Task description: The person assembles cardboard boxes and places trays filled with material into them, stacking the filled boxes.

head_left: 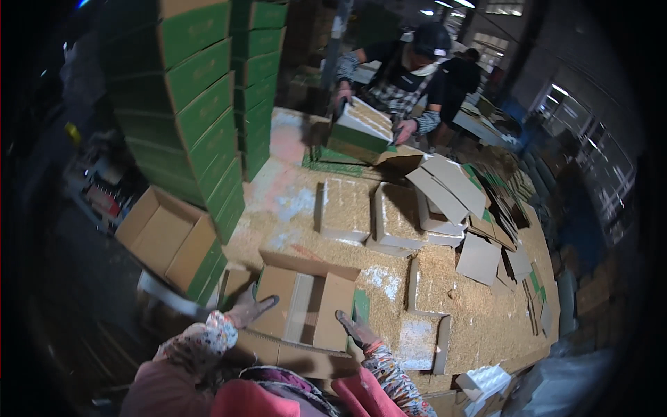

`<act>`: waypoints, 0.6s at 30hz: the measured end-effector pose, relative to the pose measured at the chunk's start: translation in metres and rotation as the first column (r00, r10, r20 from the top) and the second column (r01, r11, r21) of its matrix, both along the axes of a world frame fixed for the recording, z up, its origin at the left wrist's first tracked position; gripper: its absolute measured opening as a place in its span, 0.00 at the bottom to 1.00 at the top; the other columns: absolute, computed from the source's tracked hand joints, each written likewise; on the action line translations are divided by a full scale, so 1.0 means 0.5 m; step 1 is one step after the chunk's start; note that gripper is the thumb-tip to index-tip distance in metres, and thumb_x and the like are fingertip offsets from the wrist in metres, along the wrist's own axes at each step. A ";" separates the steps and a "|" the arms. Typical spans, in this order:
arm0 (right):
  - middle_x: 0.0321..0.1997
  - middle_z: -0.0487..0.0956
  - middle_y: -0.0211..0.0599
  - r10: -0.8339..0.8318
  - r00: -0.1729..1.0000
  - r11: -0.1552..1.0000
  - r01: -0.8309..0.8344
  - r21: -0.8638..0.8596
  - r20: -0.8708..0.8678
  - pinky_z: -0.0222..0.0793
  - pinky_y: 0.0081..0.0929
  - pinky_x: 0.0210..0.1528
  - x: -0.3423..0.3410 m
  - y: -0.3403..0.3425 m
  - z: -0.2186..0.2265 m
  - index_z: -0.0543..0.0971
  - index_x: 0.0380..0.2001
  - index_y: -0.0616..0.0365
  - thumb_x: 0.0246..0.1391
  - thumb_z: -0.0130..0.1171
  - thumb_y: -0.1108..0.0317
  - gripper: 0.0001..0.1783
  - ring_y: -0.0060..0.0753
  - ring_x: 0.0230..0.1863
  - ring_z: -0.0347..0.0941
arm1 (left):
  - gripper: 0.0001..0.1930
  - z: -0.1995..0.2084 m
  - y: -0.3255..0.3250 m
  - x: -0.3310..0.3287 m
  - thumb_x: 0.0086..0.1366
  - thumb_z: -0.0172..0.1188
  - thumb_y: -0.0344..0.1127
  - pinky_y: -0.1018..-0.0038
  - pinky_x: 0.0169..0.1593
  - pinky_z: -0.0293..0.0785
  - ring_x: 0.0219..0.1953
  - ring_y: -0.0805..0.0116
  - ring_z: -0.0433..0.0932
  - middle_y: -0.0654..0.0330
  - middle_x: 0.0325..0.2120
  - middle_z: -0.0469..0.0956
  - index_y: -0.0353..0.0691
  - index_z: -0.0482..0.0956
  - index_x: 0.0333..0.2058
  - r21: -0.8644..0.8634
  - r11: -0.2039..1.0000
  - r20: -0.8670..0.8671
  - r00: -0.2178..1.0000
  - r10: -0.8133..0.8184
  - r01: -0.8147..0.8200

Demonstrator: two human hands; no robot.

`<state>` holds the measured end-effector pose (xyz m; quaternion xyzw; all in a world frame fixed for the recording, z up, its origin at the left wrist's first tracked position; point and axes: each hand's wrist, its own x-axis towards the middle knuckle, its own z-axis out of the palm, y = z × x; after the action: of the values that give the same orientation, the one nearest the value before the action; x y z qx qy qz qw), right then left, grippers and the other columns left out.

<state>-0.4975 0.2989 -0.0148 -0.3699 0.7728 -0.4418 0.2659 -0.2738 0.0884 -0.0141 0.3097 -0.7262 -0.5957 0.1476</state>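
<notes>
Right in front of me an open brown cardboard box [332, 306] lies on the table with its flaps folded outward or inward over a narrow gap. My left hand [244, 308], in a dark glove, grips its left side, thumb stretched over the flap and the other fingers mostly hidden. On the opposite side my right hand [358, 331], also gloved, holds the right edge with its thumb up. A bit of green board [361, 304] shows just beyond that edge.
Tall stacks of green boxes [201, 90] rise at the left, above an open carton [167, 243]. White-edged trays [347, 208] and loose cardboard sheets [448, 187] cover the worn table. Across it, a co-worker [410, 83] holds a green-and-white box [361, 132]. White foam [483, 381] lies near right.
</notes>
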 end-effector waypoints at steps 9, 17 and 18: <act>0.58 0.67 0.49 0.157 -0.087 0.947 0.297 -0.125 0.984 0.59 0.43 0.61 0.225 -0.069 0.178 0.65 0.56 0.64 0.56 0.48 0.48 0.34 0.47 0.58 0.63 | 0.21 0.191 -0.250 0.330 0.59 0.50 0.20 0.67 0.57 0.63 0.52 0.63 0.70 0.51 0.50 0.71 0.36 0.67 0.53 -0.614 0.358 -0.638 0.710 0.299 -0.703; 0.45 0.73 0.35 0.085 0.884 0.866 0.162 -0.472 0.460 0.66 0.30 0.53 0.400 -0.374 0.094 0.58 0.58 0.65 0.59 0.49 0.64 0.27 0.30 0.41 0.71 | 0.24 -0.182 -0.530 0.534 0.68 0.43 0.52 0.71 0.36 0.71 0.27 0.64 0.74 0.54 0.36 0.78 0.36 0.75 0.45 0.432 0.602 -0.547 0.335 0.767 -0.672; 0.50 0.72 0.41 -0.011 0.801 0.946 0.203 -0.253 0.598 0.63 0.32 0.56 0.479 -0.475 0.129 0.54 0.60 0.68 0.59 0.51 0.64 0.32 0.34 0.47 0.71 | 0.23 -0.292 -0.537 0.602 0.68 0.44 0.49 0.70 0.43 0.70 0.37 0.62 0.73 0.53 0.41 0.76 0.35 0.72 0.48 0.601 0.509 -0.567 0.121 0.815 -0.616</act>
<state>-0.2579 0.0614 0.0496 -0.2062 0.5942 -0.6628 0.4064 0.0274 -0.1802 -0.1599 0.3258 -0.2559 -0.5902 0.6928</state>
